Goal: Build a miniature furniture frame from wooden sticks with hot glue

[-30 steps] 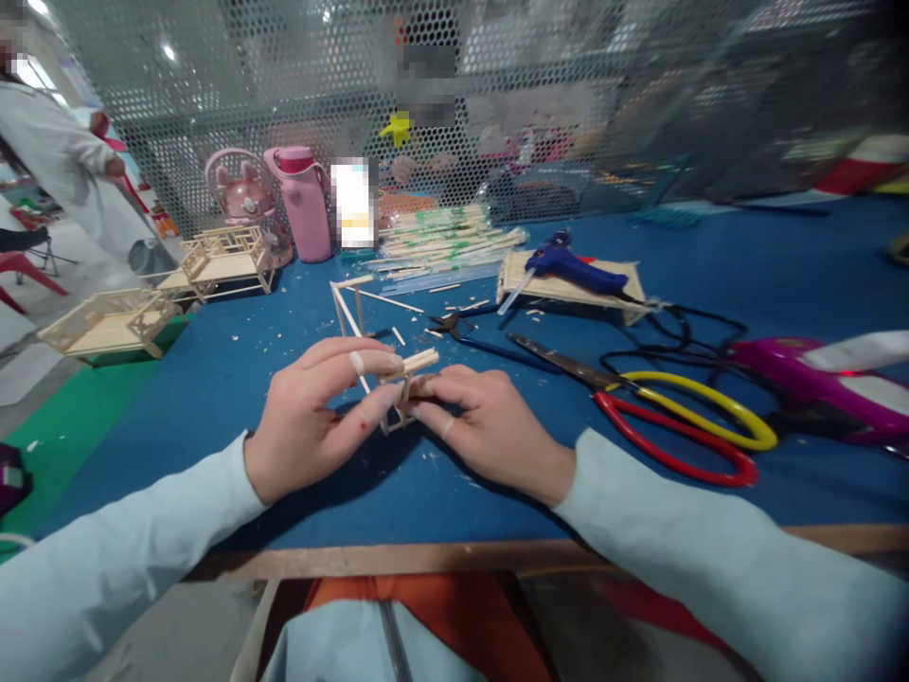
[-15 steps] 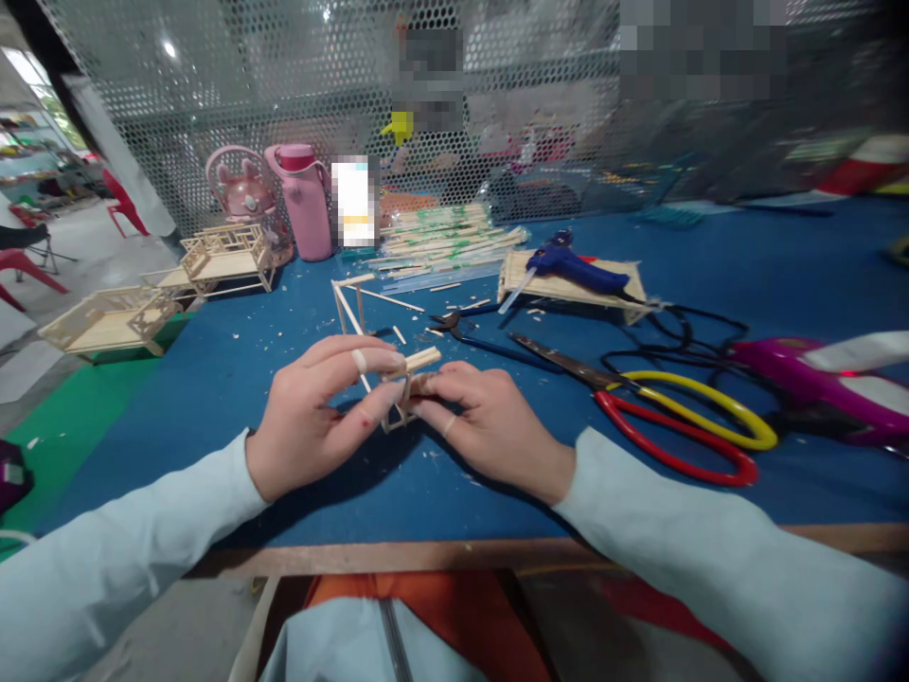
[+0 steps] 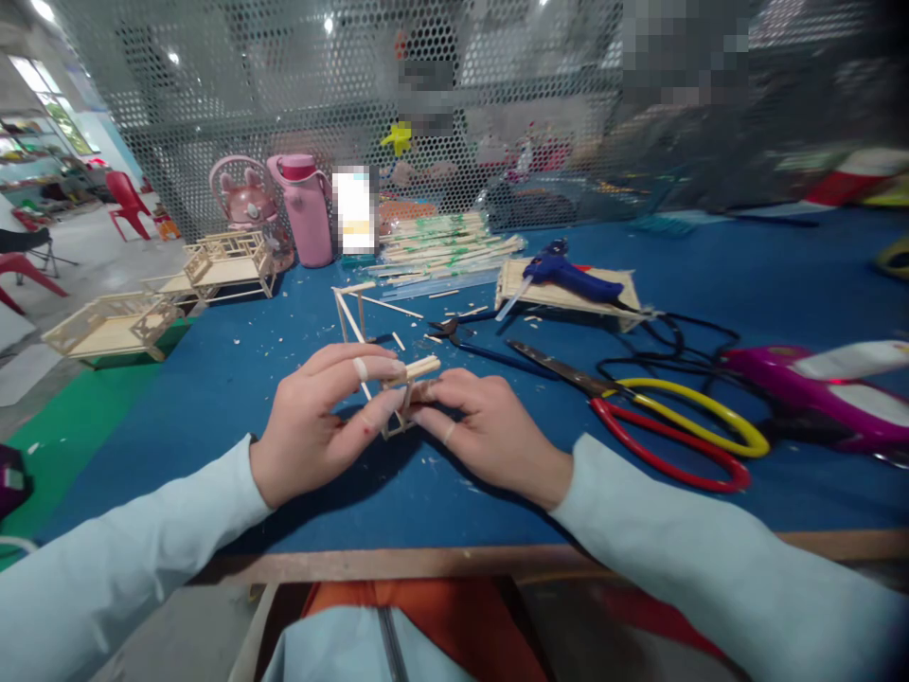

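Two bare hands meet over a small frame of pale sticks (image 3: 424, 367), near the front edge of the blue tabletop (image 3: 490, 521) and about midway along it. The left hand (image 3: 319, 407) pinches the frame between thumb and forefinger, close to a few short sticks laid side by side on top; its remaining fingers are partly hidden, so their grip cannot be told. The right hand (image 3: 490, 426) faces it, thumb and forefinger pressed together on the frame's right side, the other fingers curled in behind. Beyond the left hand, the frame's far part — a slim, squared arch — stands out toward the back edge.

To the right of the frame lie blue-handled pliers (image 3: 490, 351) and, just beside them, scissors (image 3: 603, 386) with one red and one yellow handle, pointing toward the back left corner. A blue glue gun (image 3: 579, 281) rests on a stick panel (image 3: 550, 298) farther back, and a magenta device (image 3: 774, 367) lies by the right edge. Toward the back edge are bundled sticks (image 3: 440, 242) and an upright pink bottle (image 3: 309, 223). Two miniature pieces of stick furniture sit near the back left corner — one with railings (image 3: 231, 268), one low and bed-like (image 3: 114, 327) over a green strip.
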Demonstrator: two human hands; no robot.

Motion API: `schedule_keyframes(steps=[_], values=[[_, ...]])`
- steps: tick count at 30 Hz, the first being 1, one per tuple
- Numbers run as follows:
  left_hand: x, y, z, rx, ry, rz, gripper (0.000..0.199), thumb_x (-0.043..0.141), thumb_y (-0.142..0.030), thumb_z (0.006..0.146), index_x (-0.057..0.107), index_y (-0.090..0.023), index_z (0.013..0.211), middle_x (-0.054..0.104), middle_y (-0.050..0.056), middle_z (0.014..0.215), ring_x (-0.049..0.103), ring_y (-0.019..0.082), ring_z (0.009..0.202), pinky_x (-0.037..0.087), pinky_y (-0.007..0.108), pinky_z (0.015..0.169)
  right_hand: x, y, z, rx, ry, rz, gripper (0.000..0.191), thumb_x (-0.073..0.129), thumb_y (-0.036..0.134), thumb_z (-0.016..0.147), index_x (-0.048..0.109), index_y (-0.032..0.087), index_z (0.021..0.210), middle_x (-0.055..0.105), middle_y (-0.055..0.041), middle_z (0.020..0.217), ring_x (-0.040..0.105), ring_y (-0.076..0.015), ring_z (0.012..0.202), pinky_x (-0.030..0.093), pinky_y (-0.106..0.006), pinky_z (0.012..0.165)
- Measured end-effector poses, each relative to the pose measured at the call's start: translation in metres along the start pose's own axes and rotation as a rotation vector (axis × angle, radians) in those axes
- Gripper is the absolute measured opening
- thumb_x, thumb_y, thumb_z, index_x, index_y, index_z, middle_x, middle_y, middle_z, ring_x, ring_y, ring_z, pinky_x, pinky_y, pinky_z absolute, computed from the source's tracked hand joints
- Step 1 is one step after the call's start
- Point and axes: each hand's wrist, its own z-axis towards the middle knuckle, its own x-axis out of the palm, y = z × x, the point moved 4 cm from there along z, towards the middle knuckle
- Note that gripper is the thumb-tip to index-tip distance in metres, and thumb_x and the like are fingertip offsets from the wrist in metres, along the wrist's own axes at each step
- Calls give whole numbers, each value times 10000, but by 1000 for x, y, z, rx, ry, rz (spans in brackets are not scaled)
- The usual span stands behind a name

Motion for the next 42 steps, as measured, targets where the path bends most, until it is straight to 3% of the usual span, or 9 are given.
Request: schedule_keyframes(steps=[10,17,22,27,32,37,42], values=[[-1,0,-1,-13,4,16,121,604,-185,806,649,-156,915,704,83,930,645,163,894,521,257,800,0,4,0,-69,-9,-19,141,564,115,802,680,193,779,735,-2,746,640,-127,702,431,-246,682],[-2,1,-2,-23,7,-5,139,592,-200,812,635,-168,940,694,96,998,642,182,947,516,294,833,-2,3,0,-10,-10,25,139,572,128,762,688,203,780,733,-12,766,642,-146,712,458,-264,713],[-2,3,-6,-25,66,-76,270,609,-197,783,593,-167,1051,628,140,1160,620,207,1019,531,287,775,-5,-1,-2,109,-6,180,319,498,14,683,680,179,886,728,-13,827,659,-142,754,487,-242,722],[-3,4,-5,-7,68,-100,258,617,-191,776,578,-159,1029,648,142,1104,615,213,1031,512,322,846,-11,-10,0,188,-142,191,329,468,9,698,623,190,926,692,3,789,630,-127,673,504,-251,670],[0,9,-2,5,139,-166,393,666,-259,744,531,-177,1104,615,160,1173,586,246,1089,475,388,923,-36,-18,20,164,-243,181,314,454,43,729,599,194,963,680,-27,851,626,-149,727,517,-299,695],[4,15,-5,-67,199,-243,685,706,-357,705,399,-193,1295,557,173,1245,588,265,1042,500,385,854,-55,-7,54,-17,-108,57,242,474,70,766,636,221,866,676,-17,806,620,-148,705,502,-299,692],[8,18,-10,-63,179,-352,700,603,-369,793,258,-229,1386,529,176,1268,603,217,884,515,344,739,-54,-1,87,-198,61,23,198,498,121,814,674,210,828,694,-32,832,633,-153,785,498,-287,703]])
